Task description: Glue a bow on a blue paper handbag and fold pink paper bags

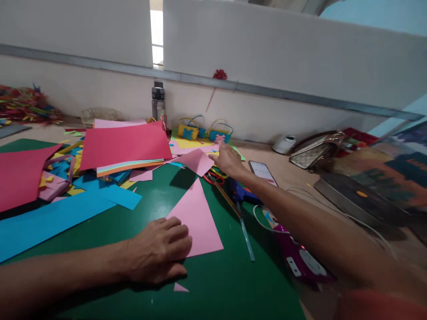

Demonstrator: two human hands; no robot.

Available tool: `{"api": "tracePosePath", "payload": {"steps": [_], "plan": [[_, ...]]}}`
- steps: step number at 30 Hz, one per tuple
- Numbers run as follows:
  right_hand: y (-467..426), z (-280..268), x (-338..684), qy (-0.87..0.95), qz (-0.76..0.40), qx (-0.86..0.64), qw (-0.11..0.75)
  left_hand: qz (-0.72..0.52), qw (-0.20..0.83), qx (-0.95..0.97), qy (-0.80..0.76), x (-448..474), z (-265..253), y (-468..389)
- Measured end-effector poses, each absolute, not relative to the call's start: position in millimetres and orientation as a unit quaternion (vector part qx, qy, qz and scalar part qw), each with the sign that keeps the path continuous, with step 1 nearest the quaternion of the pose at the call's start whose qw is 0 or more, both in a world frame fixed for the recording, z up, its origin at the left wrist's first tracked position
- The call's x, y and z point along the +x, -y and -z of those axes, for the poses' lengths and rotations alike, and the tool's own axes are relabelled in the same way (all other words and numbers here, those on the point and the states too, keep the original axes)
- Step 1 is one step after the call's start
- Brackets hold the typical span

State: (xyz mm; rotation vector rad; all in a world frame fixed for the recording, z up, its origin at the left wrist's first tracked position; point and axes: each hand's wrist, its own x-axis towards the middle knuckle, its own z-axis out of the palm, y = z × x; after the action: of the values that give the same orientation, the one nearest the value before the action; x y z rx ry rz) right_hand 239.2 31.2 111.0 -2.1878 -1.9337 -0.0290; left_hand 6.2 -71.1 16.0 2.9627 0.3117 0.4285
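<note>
My left hand (160, 251) rests palm down on the green mat (140, 295), fingers loosely bent and thumb apart, lying over the lower left edge of a pink paper triangle (200, 222). Just below it lies a tiny pink paper scrap (180, 288). My right hand (228, 158) reaches forward over the far side of the mat. Between its thumb and fingers is the corner of a pink paper sheet (195, 161), raised and casting a shadow. Under this hand are red-handled scissors (213, 178) and a blue glue gun (242, 193) with a clear glue stick (247, 238).
Red sheets (126, 144) top a paper stack at the left, beside blue strips (60, 218) and scraps. Small paper bags (220, 134) stand at the back. A phone (263, 172), white cable (256, 218), purple box (303, 258) and dark case (360, 195) lie to the right.
</note>
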Motion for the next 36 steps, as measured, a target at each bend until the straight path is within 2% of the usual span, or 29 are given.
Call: {"api": "tracePosePath", "payload": {"steps": [3,9,17,20,24,28,32,36], "plan": [[-11,-110,233,0.685,0.030,-0.726,0.052,-0.136,0.083,0.980,-0.116,6,-15,71],[38,-92,216,0.762,-0.009,-0.641,-0.094,-0.109,0.087,0.981,-0.132,7,-16,74],[101,-79,211,0.811,0.000,-0.563,-0.157,-0.057,0.074,0.981,-0.172,6,-25,83],[129,-70,215,0.846,0.028,-0.515,-0.135,-0.051,0.053,0.983,-0.171,5,-25,86],[155,-58,216,0.886,0.142,-0.422,-0.126,-0.079,0.030,0.982,-0.167,4,-20,87],[159,-50,216,0.882,0.178,-0.423,-0.112,-0.106,0.061,0.977,-0.174,3,-22,85],[151,-44,222,0.873,0.139,-0.465,-0.037,-0.120,0.135,0.961,-0.209,4,-26,82],[143,-38,230,0.864,0.147,-0.473,0.093,-0.141,0.151,0.954,-0.218,7,-23,80]]}}
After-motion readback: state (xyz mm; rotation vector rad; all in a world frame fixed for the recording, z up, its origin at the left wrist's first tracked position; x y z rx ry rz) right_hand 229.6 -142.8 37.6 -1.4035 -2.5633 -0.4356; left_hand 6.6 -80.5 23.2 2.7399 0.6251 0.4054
